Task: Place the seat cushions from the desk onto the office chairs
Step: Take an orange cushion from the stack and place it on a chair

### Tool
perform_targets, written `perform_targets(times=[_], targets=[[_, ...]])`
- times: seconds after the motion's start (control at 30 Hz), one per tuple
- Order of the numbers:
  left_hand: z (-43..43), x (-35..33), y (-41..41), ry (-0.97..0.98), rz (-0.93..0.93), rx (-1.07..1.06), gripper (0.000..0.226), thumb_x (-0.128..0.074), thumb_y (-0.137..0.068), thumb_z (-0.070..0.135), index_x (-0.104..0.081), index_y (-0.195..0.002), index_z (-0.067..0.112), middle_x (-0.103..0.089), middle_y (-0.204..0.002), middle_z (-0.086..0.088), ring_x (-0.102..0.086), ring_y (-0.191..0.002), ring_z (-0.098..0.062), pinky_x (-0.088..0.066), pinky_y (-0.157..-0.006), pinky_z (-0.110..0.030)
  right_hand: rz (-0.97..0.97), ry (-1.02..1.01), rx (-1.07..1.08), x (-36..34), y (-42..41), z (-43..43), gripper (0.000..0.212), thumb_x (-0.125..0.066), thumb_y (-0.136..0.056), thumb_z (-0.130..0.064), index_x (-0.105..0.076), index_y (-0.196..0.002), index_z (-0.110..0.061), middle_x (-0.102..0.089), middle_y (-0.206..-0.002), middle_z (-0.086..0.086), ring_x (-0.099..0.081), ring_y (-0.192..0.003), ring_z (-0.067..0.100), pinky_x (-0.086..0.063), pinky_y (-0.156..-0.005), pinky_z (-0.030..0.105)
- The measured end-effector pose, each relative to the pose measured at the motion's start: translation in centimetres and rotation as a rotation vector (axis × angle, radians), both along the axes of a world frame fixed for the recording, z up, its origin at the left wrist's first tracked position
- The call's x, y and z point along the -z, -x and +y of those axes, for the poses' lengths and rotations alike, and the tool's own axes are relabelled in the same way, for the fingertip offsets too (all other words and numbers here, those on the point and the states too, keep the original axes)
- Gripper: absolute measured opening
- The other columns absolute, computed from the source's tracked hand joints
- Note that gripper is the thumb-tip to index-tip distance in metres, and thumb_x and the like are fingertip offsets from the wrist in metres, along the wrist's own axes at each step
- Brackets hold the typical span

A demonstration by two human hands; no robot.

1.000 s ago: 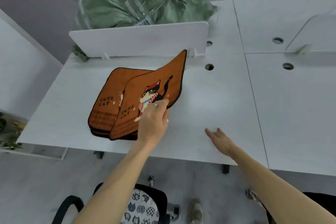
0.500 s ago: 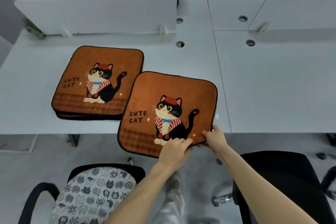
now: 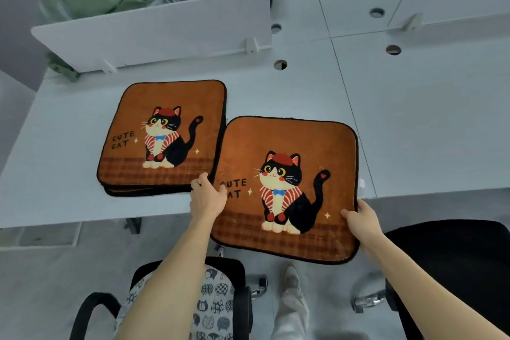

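**Two hands hold a cat cushion at the desk edge**

A stack (image 3: 162, 135) of orange cushions lies on the desk (image 3: 414, 132), just beside the left knuckles. The left hand (image 3: 207, 199) grips the left edge of one cushion (image 3: 287, 188), thumb on top and fingers curled round it. This cushion spans between both hands, partly over the desk and partly past its edge. The right hand (image 3: 361, 221) grips the right edge, thumb on top, fingers hidden beneath. Below the left wrist is a patterned chair (image 3: 218, 301). Below the right wrist is a black chair (image 3: 455, 262), bare and likely the target. The soft cushion could sag and slip from these edge grips. The left hand could also snag the stack and drag it off.
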State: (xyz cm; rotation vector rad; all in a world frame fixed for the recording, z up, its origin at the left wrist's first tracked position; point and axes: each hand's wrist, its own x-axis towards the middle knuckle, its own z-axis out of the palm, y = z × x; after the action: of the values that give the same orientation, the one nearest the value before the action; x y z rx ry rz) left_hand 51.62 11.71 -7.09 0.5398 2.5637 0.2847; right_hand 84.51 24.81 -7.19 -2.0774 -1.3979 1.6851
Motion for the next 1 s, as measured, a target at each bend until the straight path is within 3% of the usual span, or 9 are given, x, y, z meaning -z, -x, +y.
perform_targets(times=[0.2, 0.27, 0.4, 0.5, 0.63, 0.7, 0.77, 0.87, 1.0], targets=[[1.7, 0.3, -1.2, -0.031, -0.038, -0.03, 0.052, -0.061, -0.095, 0.038, -0.04, -0.135, 0.014, -0.025, -0.144, -0.015, -0.057, -0.084, -0.029, -0.049, -0.073, -0.037, -0.032, 0.025, 0.041, 0.2, -1.6, -0.2, 0.024, -0.051, -0.098, -0.014, -0.055, -0.12, -0.023, -0.068, -0.101, 0.001, -0.067, -0.092, 0.027, -0.056, -0.09, 0.051], [1.9, 0.4, -2.1, -0.033, -0.025, -0.05, 0.048, -0.062, -0.095, 0.034, -0.042, -0.133, 0.012, -0.029, -0.143, -0.017, -0.056, -0.085, -0.03, -0.049, -0.075, -0.039, -0.032, 0.026, 0.056, 0.1, -2.0, -0.2, 0.027, -0.05, -0.098, -0.014, -0.055, -0.123, -0.022, -0.067, -0.101, 0.001, -0.067, -0.092, 0.026, -0.056, -0.089, 0.049], [1.9, 0.6, -4.2, 0.019, -0.126, -0.053, 0.04, -0.047, -0.103, 0.031, -0.05, -0.135, 0.007, -0.06, -0.124, -0.014, -0.061, -0.095, -0.03, -0.047, -0.076, -0.037, -0.042, -0.029, 0.059, -0.7, -3.2, -0.5, 0.033, -0.045, -0.1, -0.015, -0.054, -0.131, -0.021, -0.065, -0.101, -0.003, -0.064, -0.089, 0.02, -0.054, -0.079, 0.038], [1.9, 0.2, -7.5, -0.011, -0.174, 0.035, 0.035, -0.039, -0.105, 0.033, -0.055, -0.126, 0.011, -0.064, -0.117, -0.009, -0.058, -0.094, -0.026, -0.049, -0.082, -0.038, -0.066, -0.131, 0.065, -2.6, -6.1, -1.0, 0.033, -0.045, -0.102, -0.016, -0.053, -0.133, -0.02, -0.062, -0.095, -0.01, -0.061, -0.081, 0.009, -0.048, -0.066, 0.026], [3.6, -2.3, -15.4, -0.134, -0.2, 0.158, 0.032, -0.036, -0.106, 0.031, -0.053, -0.125, 0.012, -0.062, -0.126, -0.01, -0.058, -0.109, -0.031, -0.047, -0.096, -0.043, -0.099, -0.24, 0.128, -5.6, -13.2, -2.2, 0.034, -0.047, -0.102, -0.017, -0.054, -0.135, -0.02, -0.064, -0.093, -0.011, -0.066, -0.077, 0.009, -0.049, -0.059, 0.022], [4.9, -4.0, -20.6, -0.185, -0.21, 0.227, 0.032, -0.035, -0.107, 0.03, -0.052, -0.125, 0.009, -0.061, -0.127, -0.009, -0.058, -0.104, -0.03, -0.046, -0.095, -0.043, -0.103, -0.28, 0.209, -7.4, -18.0, -3.8, 0.034, -0.049, -0.101, -0.017, -0.053, -0.135, -0.02, -0.067, -0.093, -0.009, -0.068, -0.076, 0.012, -0.052, -0.06, 0.024], [6.3, -5.1, -25.0, -0.215, -0.224, 0.272, 0.031, -0.035, -0.106, 0.033, -0.048, -0.121, 0.01, -0.065, -0.111, -0.01, -0.058, -0.085, -0.024, -0.051, -0.081, -0.041, -0.121, -0.319, 0.281, -8.8, -22.4, -5.5, 0.035, -0.05, -0.101, -0.018, -0.051, -0.137, -0.021, -0.067, -0.092, -0.009, -0.069, -0.072, 0.012, -0.051, -0.058, 0.024], [7.8, -7.2, -33.0, -0.276, -0.257, 0.386, 0.032, -0.038, -0.105, 0.036, -0.04, -0.129, 0.015, -0.055, -0.086, 0.003, -0.054, -0.07, -0.014, -0.042, -0.056, -0.032, -0.145, -0.364, 0.454, -11.1, -30.8, -9.3, 0.039, -0.054, -0.101, -0.023, -0.048, -0.139, -0.023, -0.067, -0.088, -0.009, -0.07, -0.067, 0.016, -0.051, -0.055, 0.025], [8.5, -10.2, -43.2, -0.379, -0.292, 0.549, 0.035, -0.043, -0.103, 0.039, -0.041, -0.132, 0.019, -0.057, -0.105, 0.001, -0.057, -0.081, -0.014, -0.045, -0.064, -0.033, -0.19, -0.437, 0.584, -13.3, -40.6, -14.4, 0.042, -0.055, -0.101, -0.03, -0.047, -0.141, -0.021, -0.068, -0.095, -0.004, -0.06, -0.071, 0.011, -0.049, -0.063, 0.028]])
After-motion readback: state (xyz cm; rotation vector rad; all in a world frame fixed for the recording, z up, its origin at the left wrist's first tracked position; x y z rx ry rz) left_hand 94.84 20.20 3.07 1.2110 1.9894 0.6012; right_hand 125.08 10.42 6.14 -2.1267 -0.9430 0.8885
